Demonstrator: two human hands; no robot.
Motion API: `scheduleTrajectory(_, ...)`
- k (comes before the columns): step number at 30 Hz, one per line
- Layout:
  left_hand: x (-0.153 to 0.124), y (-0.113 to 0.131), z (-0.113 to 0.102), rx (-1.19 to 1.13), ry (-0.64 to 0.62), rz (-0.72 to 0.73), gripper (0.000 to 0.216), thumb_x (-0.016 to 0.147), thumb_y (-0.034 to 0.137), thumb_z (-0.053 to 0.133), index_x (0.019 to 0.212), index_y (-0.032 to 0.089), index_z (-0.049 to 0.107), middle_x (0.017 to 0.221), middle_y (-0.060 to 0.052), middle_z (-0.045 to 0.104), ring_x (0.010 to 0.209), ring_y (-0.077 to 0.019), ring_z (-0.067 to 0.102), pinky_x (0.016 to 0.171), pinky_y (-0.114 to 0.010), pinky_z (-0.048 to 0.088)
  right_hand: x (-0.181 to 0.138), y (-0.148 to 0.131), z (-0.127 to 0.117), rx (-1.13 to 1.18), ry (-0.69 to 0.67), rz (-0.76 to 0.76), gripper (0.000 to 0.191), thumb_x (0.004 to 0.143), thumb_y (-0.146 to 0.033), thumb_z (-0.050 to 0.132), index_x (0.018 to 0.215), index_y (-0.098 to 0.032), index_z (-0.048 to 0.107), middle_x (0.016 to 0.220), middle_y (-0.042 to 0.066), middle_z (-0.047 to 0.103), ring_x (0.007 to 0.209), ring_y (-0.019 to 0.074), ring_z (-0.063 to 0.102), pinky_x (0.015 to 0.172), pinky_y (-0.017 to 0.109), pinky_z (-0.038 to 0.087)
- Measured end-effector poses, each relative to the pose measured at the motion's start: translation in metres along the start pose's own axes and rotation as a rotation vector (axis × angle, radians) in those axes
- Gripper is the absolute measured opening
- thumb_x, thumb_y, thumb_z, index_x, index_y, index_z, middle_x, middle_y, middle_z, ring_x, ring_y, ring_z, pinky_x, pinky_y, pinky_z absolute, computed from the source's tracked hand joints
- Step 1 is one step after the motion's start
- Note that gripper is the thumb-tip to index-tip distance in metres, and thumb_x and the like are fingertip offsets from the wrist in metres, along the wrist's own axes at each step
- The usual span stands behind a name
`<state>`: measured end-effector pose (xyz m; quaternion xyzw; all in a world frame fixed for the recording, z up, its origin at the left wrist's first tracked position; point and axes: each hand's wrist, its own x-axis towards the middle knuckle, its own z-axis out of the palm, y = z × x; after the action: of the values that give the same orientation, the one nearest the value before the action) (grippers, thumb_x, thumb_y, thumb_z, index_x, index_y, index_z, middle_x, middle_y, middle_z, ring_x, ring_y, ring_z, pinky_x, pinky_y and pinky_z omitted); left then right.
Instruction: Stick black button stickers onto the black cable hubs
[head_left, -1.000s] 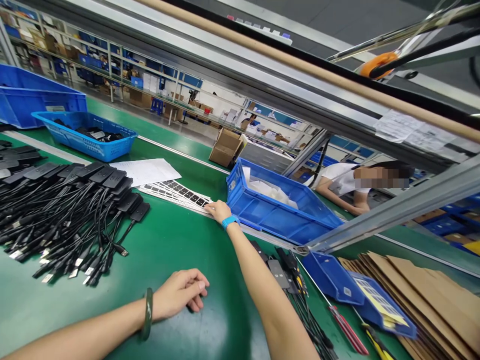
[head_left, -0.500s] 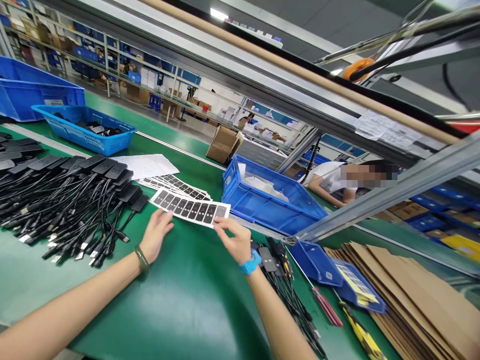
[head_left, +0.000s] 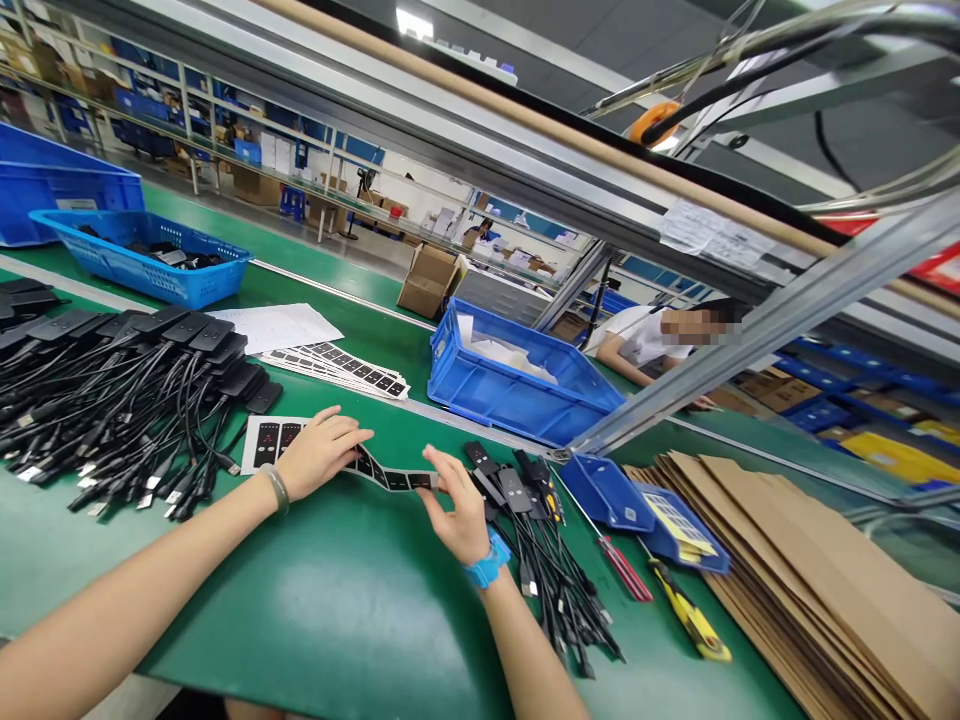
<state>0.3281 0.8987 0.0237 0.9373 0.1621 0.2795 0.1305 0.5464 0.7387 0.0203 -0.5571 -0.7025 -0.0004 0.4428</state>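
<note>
A strip of black-printed stickers (head_left: 268, 443) on white backing is stretched between both hands, just above the green table. My left hand (head_left: 319, 455) lies over its middle, fingers closed on it and covering several labels. At the strip's right end, my right hand (head_left: 456, 508) pinches it between thumb and fingers. Between the two hands the strip bends and twists. Beyond them lies a fanned pile of similar sticker strips (head_left: 341, 368), partly over a white paper sheet (head_left: 277, 326). Left of my left hand is a heap of black cabled adapters (head_left: 161, 375).
More cabled adapters (head_left: 517, 492) lie right of my right hand, near a red-handled screwdriver (head_left: 625, 570), a yellow cutter (head_left: 688, 610) and brown cardboard sheets (head_left: 817, 550). A blue bin (head_left: 517, 395) and blue basket (head_left: 150, 262) stand behind. A person (head_left: 637, 340) sits across the bench.
My left hand has moved from beside the strip's left end onto its middle. The strip has come down nearer the table and now bends. The view has shifted slightly.
</note>
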Motion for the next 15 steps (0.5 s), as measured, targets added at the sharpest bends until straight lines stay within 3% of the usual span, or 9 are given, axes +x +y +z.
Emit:
scheduleTrajectory(5,-0.009,0.024,-0.005,0.009,0.033,0.037,0.036,0.100,0.023,0.032,0.109,0.020,0.066,0.092,-0.012,0.061,0.088,-0.0229,0.054,0.087,-0.042,0.042,0.000,-0.009,-0.007,-0.185,-0.029,-0.103,0.031,0.088,-0.022,0.061,0.118,-0.026,0.062,0.105,0.009,0.066,0.096,0.0237,0.062,0.082,0.041,0.050)
scheduleTrajectory(10,-0.018,0.047,-0.001,0.095,-0.134,0.149,0.037,0.100,0.018,0.031,0.089,0.017,0.066,0.080,-0.009,0.058,0.073,-0.0194,0.048,0.069,-0.032,0.040,0.003,-0.013,-0.014,-0.351,-0.254,-0.258,0.011,0.092,-0.023,0.059,0.099,-0.024,0.067,0.092,0.006,0.070,0.082,0.0193,0.060,0.070,0.034,0.041)
scheduleTrajectory(15,-0.024,0.054,0.003,0.138,-0.326,0.108,0.030,0.098,0.022,0.044,0.079,0.018,0.066,0.077,-0.007,0.062,0.071,-0.0201,0.053,0.062,-0.030,0.037,0.002,-0.016,-0.008,-0.337,-0.437,-0.280,0.014,0.095,-0.023,0.054,0.090,-0.022,0.067,0.085,0.004,0.071,0.080,0.0177,0.060,0.070,0.032,0.040)
